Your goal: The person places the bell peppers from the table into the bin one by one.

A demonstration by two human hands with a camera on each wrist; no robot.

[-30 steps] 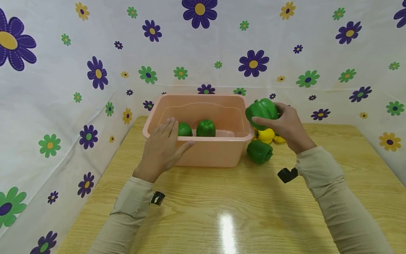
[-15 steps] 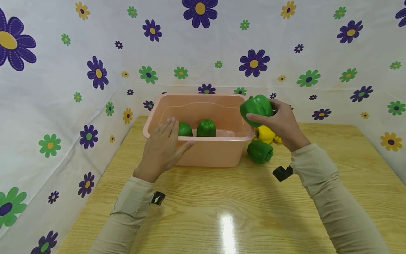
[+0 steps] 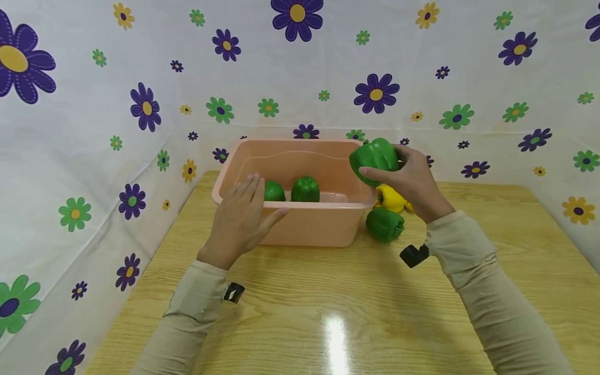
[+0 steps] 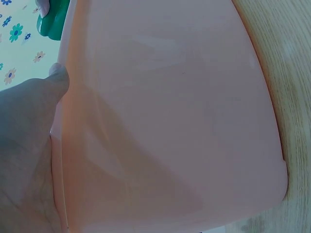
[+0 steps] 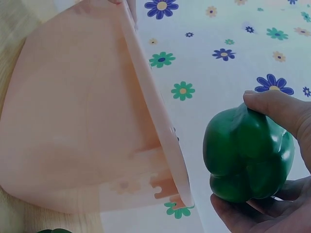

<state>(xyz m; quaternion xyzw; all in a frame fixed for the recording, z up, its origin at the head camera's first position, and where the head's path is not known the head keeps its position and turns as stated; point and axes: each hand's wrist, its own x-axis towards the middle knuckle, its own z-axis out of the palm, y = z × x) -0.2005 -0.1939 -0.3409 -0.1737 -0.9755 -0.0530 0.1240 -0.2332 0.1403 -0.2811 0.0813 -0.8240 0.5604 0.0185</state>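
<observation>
A green bell pepper is gripped in my right hand above the right rim of a pink plastic bin. In the right wrist view the thumb lies on one side of this pepper, with fingers on the other. My left hand rests on the bin's front rim near its left corner, fingers straight and thumb spread along the edge. Inside the bin sit two green bell peppers, one beside the left fingertips and the other near the middle. Their lower parts are hidden by the front wall.
Another green bell pepper lies on the wooden table against the bin's right side. Behind it is a yellow bell pepper, with more yellow partly hidden by the right hand. A flower-print cloth hangs behind the bin.
My right hand has carried the green bell pepper leftward and slightly up, from beside the bin to over its right rim. The left hand has stayed in place.
</observation>
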